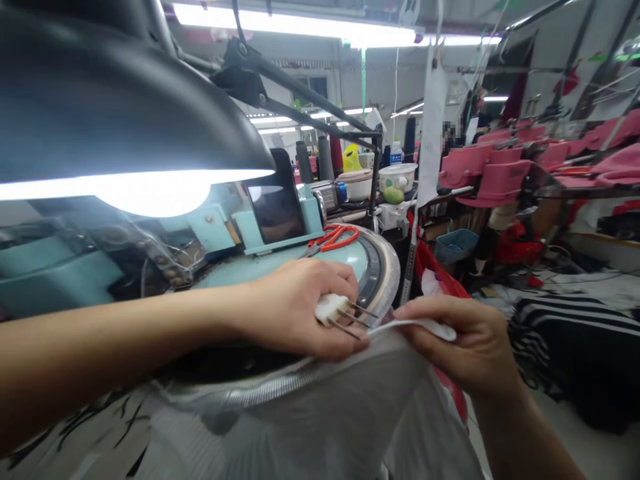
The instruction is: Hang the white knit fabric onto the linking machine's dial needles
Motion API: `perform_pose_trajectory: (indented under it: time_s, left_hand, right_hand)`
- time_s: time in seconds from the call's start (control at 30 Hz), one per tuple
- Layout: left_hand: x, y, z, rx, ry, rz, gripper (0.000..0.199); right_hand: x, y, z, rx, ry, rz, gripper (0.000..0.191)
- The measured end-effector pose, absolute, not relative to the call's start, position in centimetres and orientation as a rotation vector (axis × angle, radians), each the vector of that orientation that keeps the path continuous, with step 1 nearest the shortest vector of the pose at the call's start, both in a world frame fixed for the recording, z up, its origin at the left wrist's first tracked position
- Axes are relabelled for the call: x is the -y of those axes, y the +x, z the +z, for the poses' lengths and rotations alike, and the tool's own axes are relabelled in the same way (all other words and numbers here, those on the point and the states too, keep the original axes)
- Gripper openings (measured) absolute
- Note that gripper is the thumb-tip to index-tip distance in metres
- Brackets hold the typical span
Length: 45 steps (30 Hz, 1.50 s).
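My left hand [310, 303] is closed around a small white tool [332, 310] with several thin metal prongs that point right. It rests over the rim of a round machine dial [387, 267] edged with fine points. To the right, my right hand [463, 333] pinches the white edge of a pale grey fabric [350, 407] between thumb and fingers. The fabric hangs from the dial's near edge, and its held edge runs between my two hands. The prong tips lie close to that edge; whether they touch it I cannot tell.
A black lamp [120, 100] hangs low at upper left. Orange-handled scissors [337, 238] and a phone [277, 200] stand behind my left hand. Pink machines [505, 173] are at the right, a blue basket [456, 245] below them, and striped dark fabric [575, 353] lies lower right.
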<state>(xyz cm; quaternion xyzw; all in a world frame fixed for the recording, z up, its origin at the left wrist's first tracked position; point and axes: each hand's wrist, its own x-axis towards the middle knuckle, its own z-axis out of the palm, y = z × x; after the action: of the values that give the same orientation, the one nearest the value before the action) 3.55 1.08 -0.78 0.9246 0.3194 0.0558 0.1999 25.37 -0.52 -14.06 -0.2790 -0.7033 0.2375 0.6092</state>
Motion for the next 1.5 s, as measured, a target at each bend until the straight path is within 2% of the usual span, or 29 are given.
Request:
perform_pose_trajectory:
  time_s: [0.1,0.23,0.33,0.47,0.63,0.77,0.9,0.97,1.1,1.2,1.4,1.5]
  left_hand:
    - [-1.1,4.0,-0.9,-0.954,2.568,0.132,0.015]
    - [-1.3,4.4,-1.0,-1.03,2.581,0.142,0.017]
    - [-1.5,4.7,-1.0,-1.028,2.575,0.13,0.012]
    - [-1.7,5.5,-1.1,-1.113,2.552,0.159,0.02]
    - [-2.0,6.3,-1.2,-1.186,2.55,0.156,0.012]
    - [-2.9,5.7,-0.8,-0.92,2.613,0.108,0.03]
    - [-3.7,4.7,-0.2,-0.653,2.522,0.055,0.051]
    - [-3.7,4.5,0.1,-0.649,2.497,0.029,0.043]
    - [-3.2,4.8,0.2,-0.655,2.535,0.004,0.014]
    - [-2.9,5.0,-0.2,-0.728,2.58,0.057,0.015]
    - [-3.0,5.8,-0.9,-0.905,2.597,0.087,0.011]
    - [-3.0,6.3,-1.2,-1.031,2.601,0.144,0.015]
  right_hand:
    - [-0.2,25.4,-14.2,1.612,-0.709,0.57,0.006]
    - [-1.2,25.3,-14.3,1.591,-0.71,0.62,0.008]
    - [-1.9,25.1,-14.5,1.581,-0.663,0.654,0.008]
    - [-2.9,25.2,-15.0,1.558,-0.618,0.679,0.007]
    - [-3.7,25.5,-14.9,1.566,-0.562,0.655,0.006]
    - [-3.1,26.2,-15.1,1.651,-0.376,0.771,0.008]
    - [-2.8,27.0,-15.7,1.592,-0.2,0.783,0.017]
    - [-3.0,27.0,-15.6,1.546,-0.293,0.761,0.017]
    - [-3.6,26.1,-15.0,1.543,-0.425,0.702,0.012]
    - [-3.9,25.7,-14.9,1.546,-0.436,0.681,0.008]
    - [-4.8,25.6,-15.2,1.523,-0.414,0.68,0.014]
    - [-5.6,25.5,-15.3,1.511,-0.391,0.736,0.008]
